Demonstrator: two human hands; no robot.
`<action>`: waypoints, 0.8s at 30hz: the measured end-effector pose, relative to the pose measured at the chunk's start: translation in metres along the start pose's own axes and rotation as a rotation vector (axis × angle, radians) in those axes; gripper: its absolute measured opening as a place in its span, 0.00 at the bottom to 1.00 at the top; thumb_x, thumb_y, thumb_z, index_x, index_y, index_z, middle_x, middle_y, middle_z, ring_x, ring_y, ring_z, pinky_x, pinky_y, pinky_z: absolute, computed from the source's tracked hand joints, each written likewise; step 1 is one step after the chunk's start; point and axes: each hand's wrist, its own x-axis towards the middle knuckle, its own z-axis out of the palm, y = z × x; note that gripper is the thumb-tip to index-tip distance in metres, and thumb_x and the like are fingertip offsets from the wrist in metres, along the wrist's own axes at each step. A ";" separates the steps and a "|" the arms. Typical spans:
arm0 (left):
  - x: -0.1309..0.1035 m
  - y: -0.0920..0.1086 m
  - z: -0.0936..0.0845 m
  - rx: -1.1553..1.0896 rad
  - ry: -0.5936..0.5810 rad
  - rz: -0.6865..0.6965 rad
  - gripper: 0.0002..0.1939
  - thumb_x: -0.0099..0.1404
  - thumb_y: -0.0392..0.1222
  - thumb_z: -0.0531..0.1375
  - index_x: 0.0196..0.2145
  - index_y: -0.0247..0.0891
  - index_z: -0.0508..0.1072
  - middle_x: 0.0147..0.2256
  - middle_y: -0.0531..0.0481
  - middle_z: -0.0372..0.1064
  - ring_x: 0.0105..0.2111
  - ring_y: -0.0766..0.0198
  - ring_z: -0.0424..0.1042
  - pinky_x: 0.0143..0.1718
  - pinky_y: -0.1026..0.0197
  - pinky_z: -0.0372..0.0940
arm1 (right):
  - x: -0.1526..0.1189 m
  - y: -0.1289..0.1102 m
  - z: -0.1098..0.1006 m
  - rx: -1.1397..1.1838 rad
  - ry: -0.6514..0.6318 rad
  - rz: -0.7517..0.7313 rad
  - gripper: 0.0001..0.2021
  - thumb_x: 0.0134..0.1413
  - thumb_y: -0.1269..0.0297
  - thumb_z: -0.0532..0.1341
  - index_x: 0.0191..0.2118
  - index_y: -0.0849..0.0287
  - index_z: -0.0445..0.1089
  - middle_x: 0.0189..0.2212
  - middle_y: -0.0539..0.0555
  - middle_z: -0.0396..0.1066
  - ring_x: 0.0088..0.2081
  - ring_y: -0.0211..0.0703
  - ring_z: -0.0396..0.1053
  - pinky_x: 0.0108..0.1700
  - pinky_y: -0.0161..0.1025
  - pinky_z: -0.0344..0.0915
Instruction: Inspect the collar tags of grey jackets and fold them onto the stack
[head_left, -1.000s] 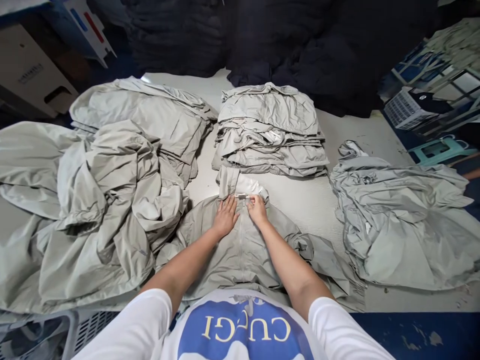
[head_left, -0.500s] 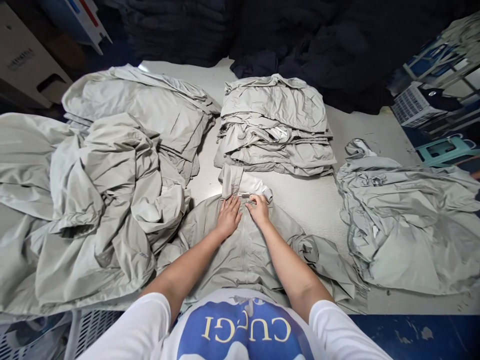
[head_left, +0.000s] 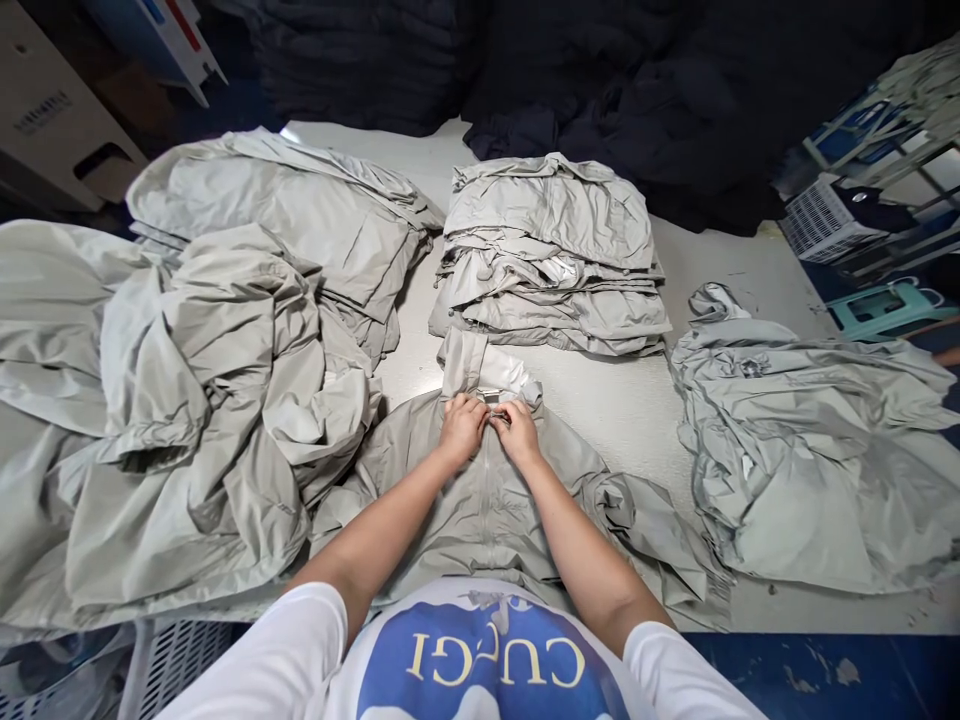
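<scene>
A light grey jacket point(head_left: 487, 510) lies front side up on the table before me, its collar pointing away and a zip line running down its middle. At the neckline my left hand point(head_left: 463, 428) has its fingers curled and closed on the jacket's collar edge. Right beside it, my right hand point(head_left: 516, 430) pinches the fabric by the top of the zip between thumb and fingers. Both hands almost touch. Beyond them the raised collar point(head_left: 480, 362) shows a shiny pale lining. The jacket's right-hand sleeve point(head_left: 660, 520) lies crumpled out to the side.
Loose grey jackets point(head_left: 187, 400) heap up on the left, with a folded pile point(head_left: 300, 210) behind. A folded stack point(head_left: 551, 255) stands ahead, and another grey garment point(head_left: 817, 450) lies right. Dark garments point(head_left: 637, 110) fill the back. A plastic crate point(head_left: 180, 660) sits below the table's left edge.
My left hand was lying flat on the jacket; its fingers have now curled at the neckline. My right hand has drawn slightly toward me, still pinching.
</scene>
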 end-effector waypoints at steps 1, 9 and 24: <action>0.000 0.000 -0.002 -0.001 -0.003 -0.004 0.16 0.78 0.43 0.52 0.47 0.38 0.80 0.46 0.39 0.79 0.54 0.47 0.67 0.56 0.45 0.61 | -0.001 -0.002 -0.001 -0.003 -0.011 -0.003 0.06 0.57 0.65 0.67 0.41 0.55 0.76 0.43 0.57 0.77 0.48 0.52 0.71 0.54 0.47 0.69; -0.009 -0.001 -0.010 -0.033 -0.035 -0.034 0.15 0.77 0.43 0.54 0.41 0.39 0.81 0.38 0.41 0.80 0.47 0.49 0.70 0.50 0.50 0.59 | 0.009 -0.003 -0.009 0.012 -0.024 0.058 0.15 0.70 0.63 0.58 0.57 0.54 0.74 0.36 0.53 0.82 0.41 0.47 0.78 0.49 0.42 0.72; 0.006 -0.017 0.006 -0.385 -0.023 -0.444 0.16 0.75 0.44 0.56 0.45 0.41 0.84 0.34 0.45 0.80 0.34 0.57 0.74 0.40 0.58 0.62 | 0.007 0.005 0.000 0.139 0.032 0.110 0.10 0.58 0.68 0.64 0.39 0.50 0.84 0.41 0.54 0.83 0.44 0.50 0.79 0.53 0.46 0.72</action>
